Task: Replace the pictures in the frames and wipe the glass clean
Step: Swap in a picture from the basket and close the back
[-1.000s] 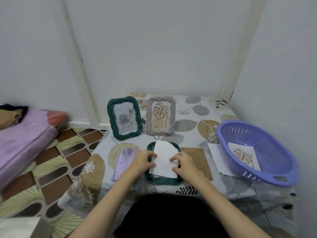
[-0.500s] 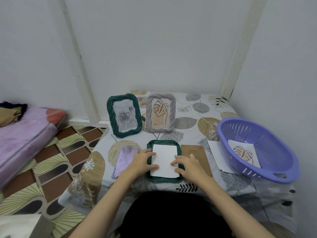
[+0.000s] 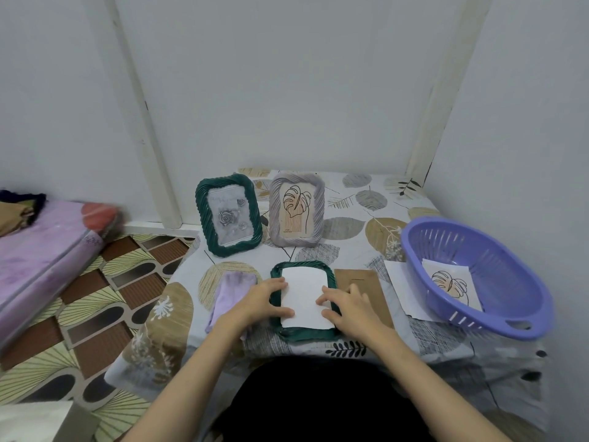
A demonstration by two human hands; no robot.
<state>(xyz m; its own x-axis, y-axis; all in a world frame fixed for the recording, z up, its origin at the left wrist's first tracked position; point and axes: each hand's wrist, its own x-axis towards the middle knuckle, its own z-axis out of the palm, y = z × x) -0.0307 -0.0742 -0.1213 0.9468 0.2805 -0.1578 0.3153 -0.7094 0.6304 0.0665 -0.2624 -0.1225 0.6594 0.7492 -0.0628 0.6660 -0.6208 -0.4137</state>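
Note:
A dark green frame (image 3: 305, 334) lies face down on the table in front of me. A white picture sheet (image 3: 305, 295), blank side up, lies flat in its opening. My left hand (image 3: 262, 302) rests on the frame's left edge, its fingers touching the sheet's left side. My right hand (image 3: 345, 304) presses its fingertips on the sheet's right side. A brown backing board (image 3: 376, 282) lies just right of the frame. A lilac cloth (image 3: 228, 290) lies to the left, partly under my left wrist.
Two frames stand upright at the back: a green frame with a rose picture (image 3: 229, 215) and a lilac frame with a leaf drawing (image 3: 296, 210). A purple basket (image 3: 497, 317) at the right holds a leaf picture (image 3: 452, 285). A white sheet (image 3: 396, 287) lies beside it.
The white sheet, bowed up above the frame a second ago, now lies flat in the opening. Both hands have pressed it down and stay on its sides.

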